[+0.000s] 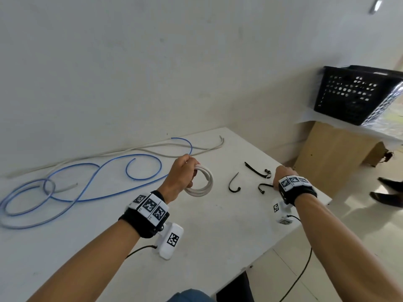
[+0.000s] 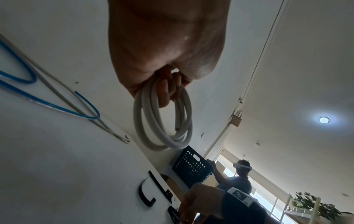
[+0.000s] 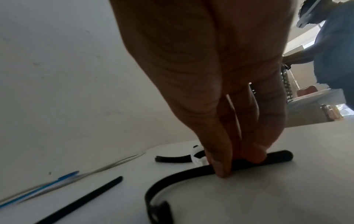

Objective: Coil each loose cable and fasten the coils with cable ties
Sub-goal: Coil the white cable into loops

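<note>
My left hand [image 1: 182, 174] gripped the white coil [image 1: 201, 182] above the desk [image 1: 218, 232]; right of the coil, my right hand [image 3: 220, 106] pinched a black tie [image 3: 191, 169].

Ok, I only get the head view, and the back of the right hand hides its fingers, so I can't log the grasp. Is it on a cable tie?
Observer: Yes. In the right wrist view, the right hand pinches a black cable tie with its fingertips.
Operator: Lifted?
Observer: No, the tie's length lies on the table.
Operator: And the coil's loose end?
Observer: The left wrist view shows the cut end poking free inside the white coil, below the left hand, whose fingers curl through the loops.
</note>
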### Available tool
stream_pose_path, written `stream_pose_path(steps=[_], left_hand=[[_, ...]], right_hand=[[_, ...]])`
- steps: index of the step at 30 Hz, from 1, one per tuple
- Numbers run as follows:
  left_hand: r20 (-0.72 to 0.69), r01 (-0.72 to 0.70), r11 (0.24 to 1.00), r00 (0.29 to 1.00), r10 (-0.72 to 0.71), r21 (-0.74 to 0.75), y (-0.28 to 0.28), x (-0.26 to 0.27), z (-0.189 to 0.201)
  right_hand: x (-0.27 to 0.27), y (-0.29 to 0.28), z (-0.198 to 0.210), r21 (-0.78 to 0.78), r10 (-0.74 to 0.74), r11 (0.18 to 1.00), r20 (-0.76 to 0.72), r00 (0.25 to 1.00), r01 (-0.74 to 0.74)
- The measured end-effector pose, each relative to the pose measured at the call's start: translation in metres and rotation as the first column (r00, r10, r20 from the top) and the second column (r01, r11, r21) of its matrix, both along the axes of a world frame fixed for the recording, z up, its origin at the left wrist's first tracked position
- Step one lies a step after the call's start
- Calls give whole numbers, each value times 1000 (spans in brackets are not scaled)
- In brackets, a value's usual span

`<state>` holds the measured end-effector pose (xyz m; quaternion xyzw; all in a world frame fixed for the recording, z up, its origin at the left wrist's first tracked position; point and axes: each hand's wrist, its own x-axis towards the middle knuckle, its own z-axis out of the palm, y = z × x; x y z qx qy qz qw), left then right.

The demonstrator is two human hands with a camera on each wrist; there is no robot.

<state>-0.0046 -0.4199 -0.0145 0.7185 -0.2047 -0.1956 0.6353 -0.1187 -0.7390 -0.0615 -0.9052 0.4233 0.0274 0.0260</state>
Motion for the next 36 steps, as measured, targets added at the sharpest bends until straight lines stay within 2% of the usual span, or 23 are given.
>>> stream_pose_path(steps=[4, 10, 12, 14, 16, 18, 20, 23, 27, 29, 32, 34, 36], left_hand=[[-12, -25, 1000, 1000, 24, -9, 12, 6, -3], [-29, -77, 997, 997, 77, -18, 29, 21, -6], [-39, -94, 995, 995, 93, -26, 34, 26, -7], [-42, -99, 995, 994, 98, -30, 37, 29, -9], [-47, -97, 995, 994, 95, -34, 38, 30, -10], [-57, -99, 994, 994, 96, -47, 36, 30, -11], [-65, -105, 993, 993, 102, -54, 33, 30, -12], [-72, -109, 992, 992, 105, -57, 34, 30, -13], [-83, -134, 989, 988, 129, -58, 43, 38, -13], [-88, -157, 986, 985, 151, -55, 50, 44, -13], [-87, -200, 978, 977, 195, -52, 63, 55, -14], [-82, -244, 968, 968, 239, -62, 75, 64, -15], [-83, -313, 946, 948, 307, -79, 90, 73, -19]], right_hand=[[35, -1, -17, 173, 32, 984, 13, 999, -34], [65, 61, -5, 320, 172, 927, 99, 980, -195], [73, 63, -4, 307, 113, 938, 171, 979, -162], [70, 54, -2, 207, 3, 977, 240, 971, -55], [61, 41, -2, 129, -65, 991, 218, 974, 37], [52, 33, -7, 104, -79, 993, 139, 987, 65], [50, 31, -12, 94, -79, 993, 123, 989, 67], [58, 38, -11, 85, -59, 995, 180, 982, 44], [82, 72, 16, 191, 23, 978, 281, 960, -79], [96, 98, 34, 259, 102, 939, 411, 906, -224], [114, 149, 57, 316, 163, 821, 669, 725, -476], [123, 186, 69, 342, 123, 711, 800, 587, -615], [131, 223, 75, 379, 58, 544, 873, 484, -749]])
